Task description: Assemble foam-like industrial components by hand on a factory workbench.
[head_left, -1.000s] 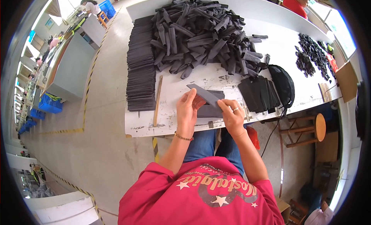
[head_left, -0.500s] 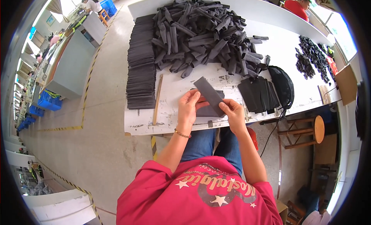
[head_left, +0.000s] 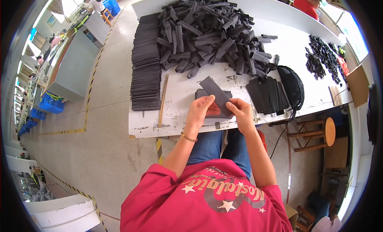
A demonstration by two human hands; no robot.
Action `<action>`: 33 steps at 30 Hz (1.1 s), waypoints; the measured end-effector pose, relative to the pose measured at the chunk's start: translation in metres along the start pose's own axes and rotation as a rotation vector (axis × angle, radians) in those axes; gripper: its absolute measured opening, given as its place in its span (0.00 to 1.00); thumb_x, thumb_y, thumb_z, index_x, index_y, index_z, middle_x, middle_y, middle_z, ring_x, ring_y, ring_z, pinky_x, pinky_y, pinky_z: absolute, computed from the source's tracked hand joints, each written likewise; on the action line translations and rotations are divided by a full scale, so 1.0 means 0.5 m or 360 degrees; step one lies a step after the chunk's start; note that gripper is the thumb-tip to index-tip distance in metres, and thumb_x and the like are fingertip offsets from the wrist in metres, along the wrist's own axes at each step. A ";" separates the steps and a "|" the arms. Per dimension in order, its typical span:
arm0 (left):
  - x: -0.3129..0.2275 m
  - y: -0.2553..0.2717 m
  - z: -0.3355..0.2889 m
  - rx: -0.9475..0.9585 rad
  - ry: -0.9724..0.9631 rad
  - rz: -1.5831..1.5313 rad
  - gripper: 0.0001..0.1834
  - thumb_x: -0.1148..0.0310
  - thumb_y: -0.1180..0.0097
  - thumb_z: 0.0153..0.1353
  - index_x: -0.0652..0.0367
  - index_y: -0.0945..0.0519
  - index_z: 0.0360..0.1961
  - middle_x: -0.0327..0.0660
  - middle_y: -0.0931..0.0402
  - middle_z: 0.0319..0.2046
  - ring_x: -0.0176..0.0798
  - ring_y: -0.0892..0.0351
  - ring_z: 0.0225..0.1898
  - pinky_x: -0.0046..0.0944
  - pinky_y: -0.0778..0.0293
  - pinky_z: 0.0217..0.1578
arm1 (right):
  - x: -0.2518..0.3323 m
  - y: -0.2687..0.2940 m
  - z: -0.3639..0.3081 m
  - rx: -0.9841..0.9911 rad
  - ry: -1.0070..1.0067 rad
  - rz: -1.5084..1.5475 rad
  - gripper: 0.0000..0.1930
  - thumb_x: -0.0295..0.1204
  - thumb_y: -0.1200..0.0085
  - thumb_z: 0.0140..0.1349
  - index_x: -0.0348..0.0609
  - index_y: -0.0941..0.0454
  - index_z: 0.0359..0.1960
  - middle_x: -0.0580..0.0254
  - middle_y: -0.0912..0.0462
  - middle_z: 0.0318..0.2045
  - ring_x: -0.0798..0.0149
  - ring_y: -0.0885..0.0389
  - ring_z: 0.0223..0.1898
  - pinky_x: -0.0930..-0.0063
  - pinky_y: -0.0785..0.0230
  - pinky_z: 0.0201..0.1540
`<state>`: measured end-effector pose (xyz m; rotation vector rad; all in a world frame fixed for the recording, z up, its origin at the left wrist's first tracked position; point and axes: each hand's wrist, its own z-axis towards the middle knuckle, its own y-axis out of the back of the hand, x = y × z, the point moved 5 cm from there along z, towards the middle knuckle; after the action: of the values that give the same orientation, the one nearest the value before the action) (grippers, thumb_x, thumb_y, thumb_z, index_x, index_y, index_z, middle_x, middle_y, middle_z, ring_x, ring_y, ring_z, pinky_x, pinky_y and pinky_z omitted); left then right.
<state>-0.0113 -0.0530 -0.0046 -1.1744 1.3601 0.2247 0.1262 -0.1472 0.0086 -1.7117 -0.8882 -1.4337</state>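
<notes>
Between my two hands a flat dark grey fabric strip (head_left: pixel 215 91) is held aslant, its free end pointing away to the left. My left hand (head_left: pixel 202 110) pinches its left edge with the thumb on top. The near end is gripped by my right hand (head_left: pixel 241 113), thumb over the strip. Beneath them, partly hidden by the hands, lies a small stack of dark pieces (head_left: pixel 201 93) on the white table (head_left: pixel 179 124). To the right of my right hand, flat dark pieces (head_left: pixel 268 97) lie fanned out in a bundle.
A large heap of curled dark pieces (head_left: pixel 211 36) covers the table's back. Along its left runs a long stacked row (head_left: pixel 145 64), with a wooden stick (head_left: pixel 163 100) beside it. A black rounded object (head_left: pixel 290 88) with a cable sits right. A wooden stool (head_left: pixel 329 131) stands beyond the table edge.
My left hand has slid slightly right along the strip, toward my right hand. The strip stays in both hands, and the stack beneath shows more.
</notes>
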 end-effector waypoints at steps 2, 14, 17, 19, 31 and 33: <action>0.006 0.013 0.012 0.0038 -0.0033 0.0077 0.14 0.65 0.44 0.65 0.68 0.20 0.35 0.45 0.19 0.30 0.38 0.17 0.28 0.36 0.18 0.31 | -0.002 0.000 0.004 0.0013 0.0001 -0.0045 0.11 0.27 0.42 0.63 0.31 0.20 0.43 0.65 0.17 0.32 0.76 0.23 0.31 0.81 0.30 0.35; -0.029 0.116 0.017 -0.0446 -0.0324 0.0104 0.08 0.70 0.37 0.59 0.65 0.20 0.35 0.40 0.20 0.27 0.31 0.21 0.26 0.30 0.23 0.27 | -0.012 0.014 0.037 0.0189 -0.0089 -0.0315 0.12 0.26 0.38 0.59 0.34 0.18 0.44 0.68 0.19 0.30 0.76 0.24 0.32 0.81 0.33 0.37; -0.002 0.128 -0.013 -0.0556 -0.0289 0.0415 0.11 0.69 0.34 0.55 0.65 0.20 0.35 0.38 0.19 0.26 0.30 0.23 0.26 0.29 0.28 0.26 | -0.010 0.014 0.040 0.0141 0.0132 -0.0759 0.14 0.24 0.37 0.56 0.36 0.19 0.44 0.68 0.22 0.29 0.75 0.25 0.32 0.79 0.32 0.36; 0.028 0.159 -0.034 -0.0784 -0.0344 0.1024 0.15 0.67 0.32 0.52 0.65 0.20 0.35 0.39 0.20 0.26 0.32 0.24 0.27 0.34 0.28 0.27 | 0.000 0.004 0.031 0.0009 0.0255 -0.1040 0.13 0.22 0.37 0.52 0.37 0.21 0.40 0.64 0.23 0.30 0.69 0.25 0.32 0.74 0.31 0.37; -0.012 0.148 0.014 -0.0901 -0.0919 0.1194 0.08 0.69 0.36 0.55 0.61 0.21 0.32 0.39 0.26 0.31 0.36 0.28 0.32 0.36 0.30 0.35 | -0.005 0.071 0.036 -0.0255 0.0742 -0.1575 0.07 0.26 0.39 0.54 0.40 0.22 0.33 0.51 0.23 0.35 0.48 0.25 0.42 0.58 0.31 0.45; -0.060 0.138 0.078 -0.0784 -0.1069 0.1162 0.07 0.70 0.39 0.59 0.62 0.19 0.34 0.38 0.22 0.29 0.33 0.25 0.30 0.32 0.29 0.32 | -0.015 0.146 0.053 -0.0427 0.0626 -0.1804 0.07 0.27 0.40 0.56 0.39 0.22 0.34 0.51 0.23 0.36 0.48 0.25 0.42 0.58 0.31 0.45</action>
<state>-0.0450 0.0223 -0.0240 -0.8067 1.0835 1.4095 0.2008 -0.1615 -0.0090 -0.9624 -1.5865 -2.5870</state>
